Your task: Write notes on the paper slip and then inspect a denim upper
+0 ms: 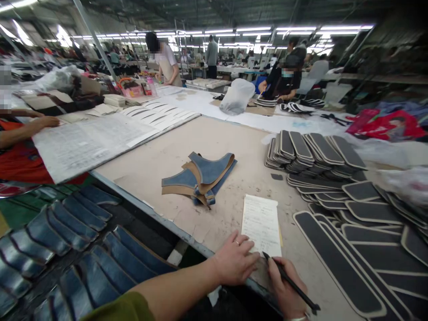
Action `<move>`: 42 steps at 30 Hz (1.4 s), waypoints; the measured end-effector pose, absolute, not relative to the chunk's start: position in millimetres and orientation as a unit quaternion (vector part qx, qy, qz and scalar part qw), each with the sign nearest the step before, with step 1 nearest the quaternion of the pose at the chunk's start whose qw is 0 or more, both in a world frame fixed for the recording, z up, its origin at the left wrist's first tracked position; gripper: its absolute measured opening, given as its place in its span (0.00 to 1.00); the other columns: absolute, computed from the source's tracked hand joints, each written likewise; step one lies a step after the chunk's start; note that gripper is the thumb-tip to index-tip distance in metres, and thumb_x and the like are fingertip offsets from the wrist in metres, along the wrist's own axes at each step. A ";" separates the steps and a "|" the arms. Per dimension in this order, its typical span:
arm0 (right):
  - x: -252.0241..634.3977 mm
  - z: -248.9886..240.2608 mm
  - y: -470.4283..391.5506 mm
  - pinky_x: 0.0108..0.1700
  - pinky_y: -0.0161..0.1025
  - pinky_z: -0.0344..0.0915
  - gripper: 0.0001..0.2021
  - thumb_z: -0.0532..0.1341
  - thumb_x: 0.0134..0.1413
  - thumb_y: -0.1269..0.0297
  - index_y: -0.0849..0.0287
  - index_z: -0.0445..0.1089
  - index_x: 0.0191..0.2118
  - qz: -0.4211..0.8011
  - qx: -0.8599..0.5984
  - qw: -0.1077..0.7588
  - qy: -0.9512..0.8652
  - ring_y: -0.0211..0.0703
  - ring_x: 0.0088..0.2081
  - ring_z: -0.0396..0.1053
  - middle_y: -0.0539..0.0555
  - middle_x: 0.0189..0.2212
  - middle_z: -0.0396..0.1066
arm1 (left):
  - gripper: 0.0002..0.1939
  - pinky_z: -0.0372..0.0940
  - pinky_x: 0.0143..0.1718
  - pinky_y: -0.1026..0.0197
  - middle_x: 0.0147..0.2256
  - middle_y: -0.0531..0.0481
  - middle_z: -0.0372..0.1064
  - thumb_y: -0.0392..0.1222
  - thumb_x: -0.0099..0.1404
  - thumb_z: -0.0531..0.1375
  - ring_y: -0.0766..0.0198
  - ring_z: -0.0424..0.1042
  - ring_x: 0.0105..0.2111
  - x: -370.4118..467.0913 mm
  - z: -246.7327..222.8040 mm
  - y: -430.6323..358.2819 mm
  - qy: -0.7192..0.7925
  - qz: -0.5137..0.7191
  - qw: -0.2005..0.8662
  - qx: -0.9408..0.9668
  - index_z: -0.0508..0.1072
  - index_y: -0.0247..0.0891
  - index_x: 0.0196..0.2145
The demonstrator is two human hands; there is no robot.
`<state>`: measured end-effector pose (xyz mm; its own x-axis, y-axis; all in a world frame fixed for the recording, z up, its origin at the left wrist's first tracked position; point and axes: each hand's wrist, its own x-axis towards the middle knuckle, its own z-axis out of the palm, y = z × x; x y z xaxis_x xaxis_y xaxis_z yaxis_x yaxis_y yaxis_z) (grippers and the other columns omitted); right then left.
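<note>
My left hand lies on the table's front edge, its fingers stretched out at the lower left of a sheet of handwritten paper. A ring is on one finger. My right hand is closed around a black pen, whose tip is at the bottom edge of the paper. Beyond the paper, a loose heap of blue leather pieces with tan undersides rests on the table.
Stacks of dark, pale-edged panels crowd the right side. Blue leather strips lie in rows at lower left. A person's hand is at a large pale sheet on the left. Farther back, a white plastic bag stands near other people working.
</note>
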<state>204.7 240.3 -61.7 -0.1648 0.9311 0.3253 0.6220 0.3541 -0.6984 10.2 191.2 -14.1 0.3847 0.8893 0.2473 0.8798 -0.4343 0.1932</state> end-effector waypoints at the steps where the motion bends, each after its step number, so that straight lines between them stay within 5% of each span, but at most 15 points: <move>1: 204.8 -61.5 240.7 0.29 0.37 0.64 0.21 0.54 0.55 0.43 0.57 0.70 0.35 0.210 -0.522 0.379 -0.734 0.44 0.28 0.71 0.52 0.29 0.73 | 0.18 0.49 0.58 0.42 0.49 0.45 0.62 0.49 0.69 0.46 0.51 0.57 0.53 10.8 -13.8 191.2 0.531 0.159 0.018 0.832 0.63 0.43 0.52; 17: 200.6 -52.4 241.0 0.29 0.34 0.64 0.16 0.56 0.56 0.49 0.58 0.69 0.33 0.242 -0.508 0.386 -0.731 0.40 0.25 0.68 0.48 0.24 0.70 | 0.18 0.46 0.59 0.42 0.51 0.45 0.61 0.49 0.68 0.47 0.52 0.56 0.55 13.4 -18.1 196.3 0.544 0.166 0.031 0.822 0.64 0.45 0.53; 30: 200.3 -53.3 236.7 0.29 0.38 0.64 0.23 0.51 0.56 0.40 0.57 0.69 0.35 0.197 -0.533 0.357 -0.741 0.45 0.29 0.71 0.52 0.29 0.73 | 0.19 0.48 0.57 0.41 0.50 0.43 0.62 0.49 0.68 0.47 0.50 0.57 0.53 9.5 -14.0 191.1 0.531 0.161 0.019 0.832 0.62 0.42 0.54; 42: 200.4 -52.7 240.6 0.29 0.35 0.65 0.17 0.55 0.56 0.48 0.58 0.69 0.33 0.239 -0.514 0.386 -0.728 0.41 0.25 0.68 0.50 0.24 0.71 | 0.19 0.46 0.59 0.42 0.50 0.45 0.62 0.50 0.68 0.47 0.51 0.56 0.54 13.5 -18.4 195.0 0.540 0.162 0.023 0.825 0.65 0.43 0.52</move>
